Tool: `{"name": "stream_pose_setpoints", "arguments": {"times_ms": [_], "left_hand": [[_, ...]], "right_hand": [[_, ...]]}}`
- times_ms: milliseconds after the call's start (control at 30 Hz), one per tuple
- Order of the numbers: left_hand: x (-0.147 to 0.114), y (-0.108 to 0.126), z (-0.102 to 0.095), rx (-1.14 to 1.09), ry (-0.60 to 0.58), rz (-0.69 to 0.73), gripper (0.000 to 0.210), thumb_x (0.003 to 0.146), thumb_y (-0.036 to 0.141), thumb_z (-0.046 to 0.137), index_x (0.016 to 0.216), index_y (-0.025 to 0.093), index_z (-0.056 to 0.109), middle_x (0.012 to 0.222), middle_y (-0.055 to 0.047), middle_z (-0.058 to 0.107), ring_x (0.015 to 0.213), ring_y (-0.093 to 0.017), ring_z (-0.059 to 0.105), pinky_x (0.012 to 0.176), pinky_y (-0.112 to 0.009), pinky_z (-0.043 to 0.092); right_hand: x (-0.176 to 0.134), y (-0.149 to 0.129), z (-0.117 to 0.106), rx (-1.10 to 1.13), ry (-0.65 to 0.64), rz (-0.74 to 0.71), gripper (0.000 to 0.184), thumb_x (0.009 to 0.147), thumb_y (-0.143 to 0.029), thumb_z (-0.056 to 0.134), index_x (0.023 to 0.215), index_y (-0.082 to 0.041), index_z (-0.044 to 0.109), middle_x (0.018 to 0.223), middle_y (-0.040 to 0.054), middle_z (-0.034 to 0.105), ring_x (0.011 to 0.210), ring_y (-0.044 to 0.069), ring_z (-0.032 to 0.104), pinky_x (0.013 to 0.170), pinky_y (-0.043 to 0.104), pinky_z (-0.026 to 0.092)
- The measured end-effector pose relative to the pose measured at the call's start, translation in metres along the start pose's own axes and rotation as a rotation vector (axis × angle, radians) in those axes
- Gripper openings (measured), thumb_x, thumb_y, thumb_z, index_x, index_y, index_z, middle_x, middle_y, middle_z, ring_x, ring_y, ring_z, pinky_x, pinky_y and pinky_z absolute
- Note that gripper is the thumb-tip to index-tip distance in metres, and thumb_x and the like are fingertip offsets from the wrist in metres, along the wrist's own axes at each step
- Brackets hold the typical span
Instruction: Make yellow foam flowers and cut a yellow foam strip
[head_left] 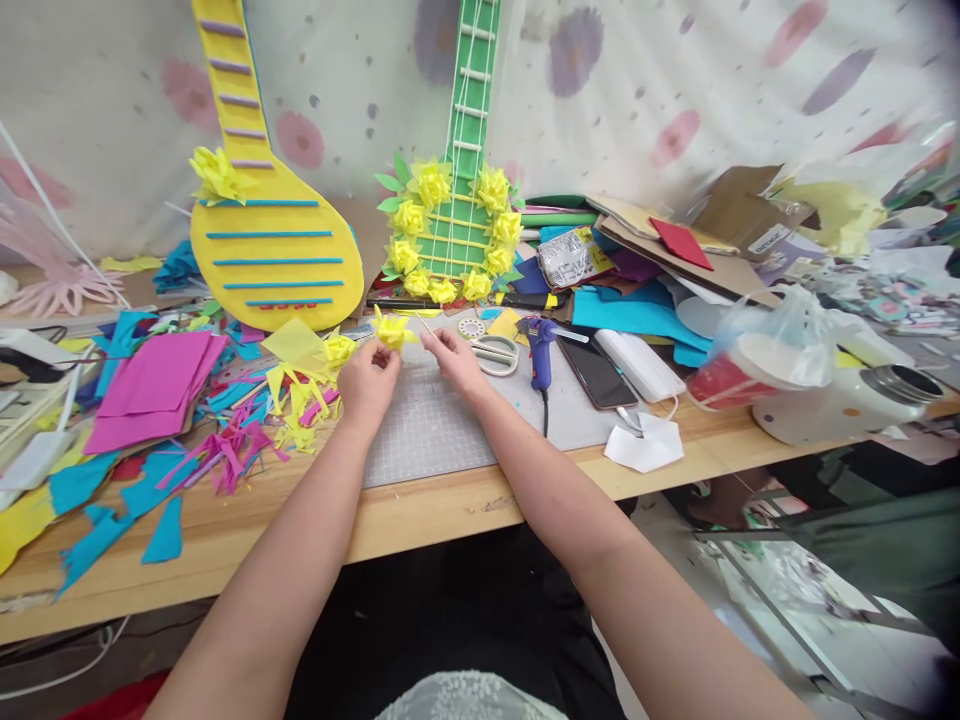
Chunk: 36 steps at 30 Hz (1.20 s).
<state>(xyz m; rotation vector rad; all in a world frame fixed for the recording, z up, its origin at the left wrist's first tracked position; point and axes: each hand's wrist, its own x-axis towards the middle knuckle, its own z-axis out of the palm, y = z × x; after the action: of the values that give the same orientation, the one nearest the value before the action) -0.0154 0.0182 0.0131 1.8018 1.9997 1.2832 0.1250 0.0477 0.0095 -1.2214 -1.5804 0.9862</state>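
Observation:
Above the grey cutting mat, my left hand pinches a yellow paper flower between thumb and fingers. A thin pale stick is pinched in my right hand, its tip pointing toward the flower but a little apart from it. Another yellow paper flower lies just left of my left hand, beside yellow paper scraps. Scissors with pale handles lie right of my right hand, near a roll of tape.
Behind the mat stand a yellow lute-shaped craft and a green one ringed with yellow flowers. Rightward are a purple glue gun, a phone, a white power bank and a bagged cup. Magenta paper sheets lie left.

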Motion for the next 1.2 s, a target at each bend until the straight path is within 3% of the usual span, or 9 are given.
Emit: {"name": "stream_pose_setpoints", "arguments": {"times_ms": [100, 233, 533, 700, 867, 967, 1100, 1200], "left_hand": [[-0.001, 0.002, 0.000, 0.026, 0.025, -0.038, 0.012, 0.072, 0.028, 0.056, 0.068, 0.021, 0.047, 0.067, 0.002, 0.058, 0.066, -0.015, 0.055, 0.064, -0.027, 0.039], [-0.002, 0.005, 0.003, -0.080, 0.033, -0.035, 0.017, 0.069, 0.022, 0.060, 0.082, 0.021, 0.047, 0.072, 0.002, 0.060, 0.066, -0.013, 0.057, 0.064, -0.026, 0.040], [-0.005, 0.005, 0.009, -0.077, -0.031, 0.059, 0.032, 0.073, 0.024, 0.061, 0.100, 0.021, 0.045, 0.081, 0.000, 0.067, 0.066, -0.015, 0.061, 0.060, -0.027, 0.039], [-0.006, 0.006, 0.010, -0.057, -0.019, 0.101, 0.031, 0.074, 0.024, 0.060, 0.102, 0.021, 0.046, 0.081, -0.001, 0.068, 0.071, -0.016, 0.063, 0.063, -0.027, 0.041], [-0.006, 0.007, 0.009, -0.031, -0.042, 0.118, 0.033, 0.075, 0.025, 0.060, 0.105, 0.021, 0.048, 0.081, -0.001, 0.068, 0.073, -0.017, 0.064, 0.067, -0.029, 0.042], [-0.006, 0.009, 0.008, -0.046, -0.042, 0.117, 0.034, 0.074, 0.024, 0.061, 0.106, 0.021, 0.048, 0.081, -0.001, 0.067, 0.074, -0.018, 0.064, 0.070, -0.030, 0.043], [-0.007, 0.010, 0.011, -0.181, 0.007, 0.013, 0.037, 0.069, 0.022, 0.065, 0.103, 0.021, 0.050, 0.081, -0.001, 0.066, 0.071, -0.016, 0.063, 0.070, -0.030, 0.045], [-0.006, 0.010, 0.016, -0.460, 0.031, -0.152, 0.026, 0.067, 0.023, 0.066, 0.089, 0.019, 0.052, 0.076, -0.001, 0.064, 0.067, -0.014, 0.062, 0.066, -0.027, 0.047]], "right_hand": [[-0.002, -0.004, 0.004, 0.124, -0.028, 0.032, 0.027, 0.071, -0.037, 0.062, 0.083, -0.021, 0.044, 0.052, -0.0102, 0.028, 0.048, 0.007, 0.027, 0.050, 0.021, 0.025], [-0.003, -0.007, 0.008, 0.083, -0.033, 0.023, 0.031, 0.067, -0.026, 0.064, 0.092, -0.020, 0.045, 0.052, -0.0114, 0.027, 0.049, 0.007, 0.028, 0.052, 0.021, 0.024], [0.000, -0.001, 0.015, 0.002, 0.101, -0.007, 0.019, 0.072, -0.031, 0.060, 0.080, -0.019, 0.048, 0.057, -0.0081, 0.033, 0.052, 0.008, 0.033, 0.052, 0.023, 0.024], [0.003, 0.006, 0.018, -0.042, 0.130, -0.041, 0.022, 0.074, -0.034, 0.057, 0.090, -0.019, 0.053, 0.059, -0.0067, 0.040, 0.054, 0.009, 0.039, 0.054, 0.023, 0.030], [0.006, 0.010, 0.018, -0.068, 0.114, -0.066, 0.029, 0.076, -0.032, 0.056, 0.102, -0.019, 0.056, 0.074, -0.0013, 0.056, 0.072, 0.015, 0.053, 0.067, 0.026, 0.042], [0.005, 0.010, 0.018, -0.091, 0.112, -0.071, 0.028, 0.077, -0.032, 0.053, 0.102, -0.020, 0.056, 0.077, -0.0002, 0.057, 0.074, 0.015, 0.054, 0.068, 0.027, 0.042], [0.002, 0.006, 0.017, -0.102, 0.151, -0.063, 0.024, 0.075, -0.033, 0.054, 0.094, -0.020, 0.057, 0.063, -0.0045, 0.047, 0.058, 0.012, 0.045, 0.057, 0.024, 0.036], [-0.001, 0.001, 0.014, -0.121, 0.165, -0.072, 0.023, 0.074, -0.034, 0.055, 0.092, -0.019, 0.056, 0.057, -0.0065, 0.038, 0.052, 0.010, 0.038, 0.053, 0.023, 0.030]]}}
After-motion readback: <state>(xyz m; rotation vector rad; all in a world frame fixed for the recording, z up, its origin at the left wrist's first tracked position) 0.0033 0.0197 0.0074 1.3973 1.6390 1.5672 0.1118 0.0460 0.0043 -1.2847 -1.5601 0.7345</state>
